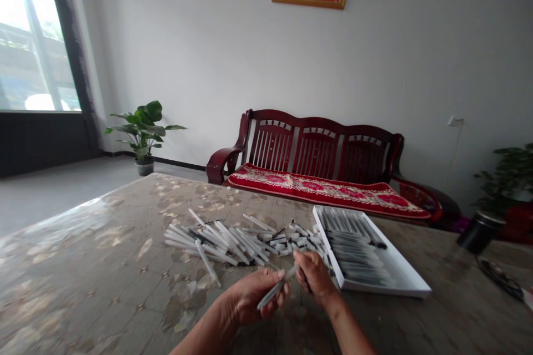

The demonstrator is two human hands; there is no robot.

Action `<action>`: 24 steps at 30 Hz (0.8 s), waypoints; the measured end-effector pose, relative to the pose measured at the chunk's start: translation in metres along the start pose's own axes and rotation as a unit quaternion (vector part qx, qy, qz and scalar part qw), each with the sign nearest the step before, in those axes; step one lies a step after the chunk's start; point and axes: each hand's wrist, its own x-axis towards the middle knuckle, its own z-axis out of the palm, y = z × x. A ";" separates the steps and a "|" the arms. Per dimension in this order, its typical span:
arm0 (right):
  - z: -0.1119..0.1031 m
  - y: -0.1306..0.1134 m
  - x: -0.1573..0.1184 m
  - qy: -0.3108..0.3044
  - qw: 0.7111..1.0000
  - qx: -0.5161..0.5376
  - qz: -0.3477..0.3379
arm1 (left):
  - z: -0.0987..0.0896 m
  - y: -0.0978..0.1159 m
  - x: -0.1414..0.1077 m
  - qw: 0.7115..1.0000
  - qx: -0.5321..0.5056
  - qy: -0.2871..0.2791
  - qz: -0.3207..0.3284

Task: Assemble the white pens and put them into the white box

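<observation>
A slim white plastic tube (265,299) lies diagonally across the lower middle of the frame, its long axis rising toward the right. The left hand (254,298) curls its fingers together around the lower half, while the right hand (314,278), nearer the white tray (377,287), pinches the upper end. A loose pile of similar tubes (216,244) lies just beyond on the glass-topped table (83,266).

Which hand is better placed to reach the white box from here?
Probably the right hand: it sits close beside the white box, while the left hand is farther off. Both hold the slender white tube.
</observation>
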 end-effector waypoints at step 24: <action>-0.048 0.009 -0.002 0.134 0.699 -0.702 -0.012 | -0.001 0.005 0.019 0.931 -0.094 0.266 0.233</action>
